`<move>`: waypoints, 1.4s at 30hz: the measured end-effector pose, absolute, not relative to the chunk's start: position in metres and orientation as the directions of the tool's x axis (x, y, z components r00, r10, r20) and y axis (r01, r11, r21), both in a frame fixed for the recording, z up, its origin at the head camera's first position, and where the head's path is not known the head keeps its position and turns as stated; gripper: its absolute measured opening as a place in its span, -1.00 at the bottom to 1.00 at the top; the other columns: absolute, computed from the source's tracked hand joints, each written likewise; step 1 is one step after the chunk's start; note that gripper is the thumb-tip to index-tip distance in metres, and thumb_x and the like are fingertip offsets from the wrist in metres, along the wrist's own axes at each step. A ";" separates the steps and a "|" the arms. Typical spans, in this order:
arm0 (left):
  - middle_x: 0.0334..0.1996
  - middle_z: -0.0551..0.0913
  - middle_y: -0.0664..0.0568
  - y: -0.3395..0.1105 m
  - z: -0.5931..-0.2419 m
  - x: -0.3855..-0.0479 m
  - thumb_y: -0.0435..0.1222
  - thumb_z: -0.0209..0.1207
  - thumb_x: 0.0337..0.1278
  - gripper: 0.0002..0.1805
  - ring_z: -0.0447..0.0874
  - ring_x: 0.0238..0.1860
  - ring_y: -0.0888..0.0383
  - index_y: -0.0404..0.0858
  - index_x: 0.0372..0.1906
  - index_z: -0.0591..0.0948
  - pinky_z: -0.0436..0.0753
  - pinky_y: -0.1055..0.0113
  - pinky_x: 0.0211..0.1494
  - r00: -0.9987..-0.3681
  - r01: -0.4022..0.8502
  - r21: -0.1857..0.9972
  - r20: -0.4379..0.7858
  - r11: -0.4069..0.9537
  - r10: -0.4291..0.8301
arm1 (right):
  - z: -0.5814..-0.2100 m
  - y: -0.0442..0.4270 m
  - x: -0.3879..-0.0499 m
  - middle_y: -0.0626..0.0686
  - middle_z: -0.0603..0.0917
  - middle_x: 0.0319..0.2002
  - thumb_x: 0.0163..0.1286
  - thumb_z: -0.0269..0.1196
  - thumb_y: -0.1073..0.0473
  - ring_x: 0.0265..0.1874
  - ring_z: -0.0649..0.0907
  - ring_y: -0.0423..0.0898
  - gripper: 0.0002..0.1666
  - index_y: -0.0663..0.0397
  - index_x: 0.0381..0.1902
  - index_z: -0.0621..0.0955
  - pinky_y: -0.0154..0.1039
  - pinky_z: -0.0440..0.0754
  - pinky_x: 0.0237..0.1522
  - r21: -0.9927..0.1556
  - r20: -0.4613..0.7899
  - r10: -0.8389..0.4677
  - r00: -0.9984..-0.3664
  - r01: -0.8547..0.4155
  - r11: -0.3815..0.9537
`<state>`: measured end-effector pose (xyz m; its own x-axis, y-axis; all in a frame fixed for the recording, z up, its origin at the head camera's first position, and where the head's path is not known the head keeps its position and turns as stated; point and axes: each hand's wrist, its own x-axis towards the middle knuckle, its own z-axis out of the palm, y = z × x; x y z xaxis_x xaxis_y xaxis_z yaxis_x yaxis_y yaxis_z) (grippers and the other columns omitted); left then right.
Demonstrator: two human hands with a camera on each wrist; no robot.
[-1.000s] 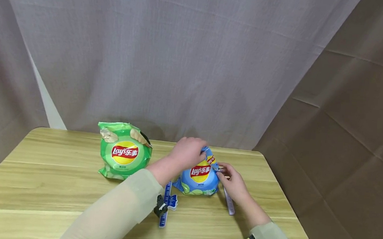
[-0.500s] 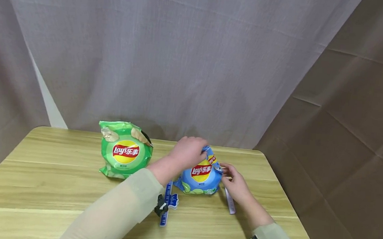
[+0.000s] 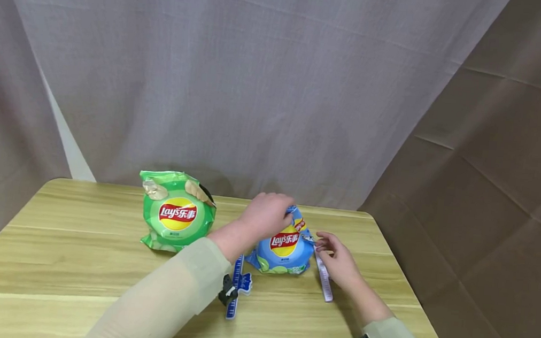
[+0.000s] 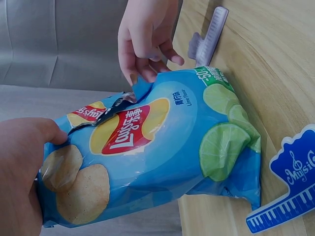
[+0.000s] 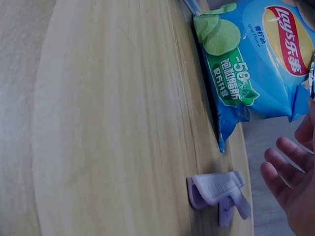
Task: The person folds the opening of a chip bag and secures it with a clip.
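Observation:
A blue lime-flavour Lay's chip bag stands on the table with a torn, foil-lined slit across its upper side. My left hand grips its top corner, the thumb showing on the printed front in the left wrist view. Beside the tear is my right hand, its fingers loosely bent and holding nothing plain to see; whether a fingertip touches the bag is unclear. A lilac clip lies under and beside that hand. Nearer my left wrist lies a blue piano-key clip lettered "Music".
A green Lay's chip bag stands at the back left, a dark edge showing behind its upper right side. The wooden table ends at a grey curtain behind and a brown cloth on the right.
My right hand has drawn slightly right, away from the bag's torn edge, and its fingers have loosened. My left hand keeps its hold on the bag's top, barely moving.

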<state>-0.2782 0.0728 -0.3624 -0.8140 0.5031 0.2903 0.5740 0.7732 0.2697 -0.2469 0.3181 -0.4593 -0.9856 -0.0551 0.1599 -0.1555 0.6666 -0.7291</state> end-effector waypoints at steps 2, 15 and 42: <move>0.00 0.71 0.11 0.073 -0.362 -0.278 -0.11 0.14 0.37 -0.68 0.66 0.03 0.11 -0.11 0.11 0.63 0.54 0.13 0.20 -0.813 0.575 0.269 0.292 0.773 0.503 | -0.460 0.320 -0.247 0.17 0.67 -0.03 0.37 0.12 0.40 -0.01 0.63 0.07 -0.51 0.20 0.27 0.47 -0.02 0.55 0.05 -0.720 0.160 -0.049 -0.986 -0.151 0.678; -0.10 0.71 0.14 0.078 -0.361 -0.280 -0.14 0.11 0.37 -0.76 0.67 -0.07 0.13 -0.10 0.01 0.63 0.56 0.14 0.12 -0.798 0.594 0.249 0.304 0.765 0.521 | -0.456 0.350 -0.242 0.21 0.65 -0.11 0.37 0.13 0.34 -0.19 0.61 0.02 -0.61 0.28 0.15 0.55 -0.12 0.56 -0.12 -0.592 0.182 -0.027 -0.983 -0.131 0.795; -0.05 0.72 0.14 0.077 -0.363 -0.280 -0.14 0.14 0.35 -0.74 0.67 -0.04 0.14 -0.08 0.04 0.66 0.56 0.14 0.14 -0.811 0.568 0.252 0.330 0.783 0.483 | -0.471 0.364 -0.228 0.03 0.53 -0.46 0.33 0.13 0.09 -0.49 0.49 -0.07 -0.77 0.16 -0.29 0.55 -0.23 0.42 -0.48 -0.443 -0.113 0.090 -0.989 0.132 0.887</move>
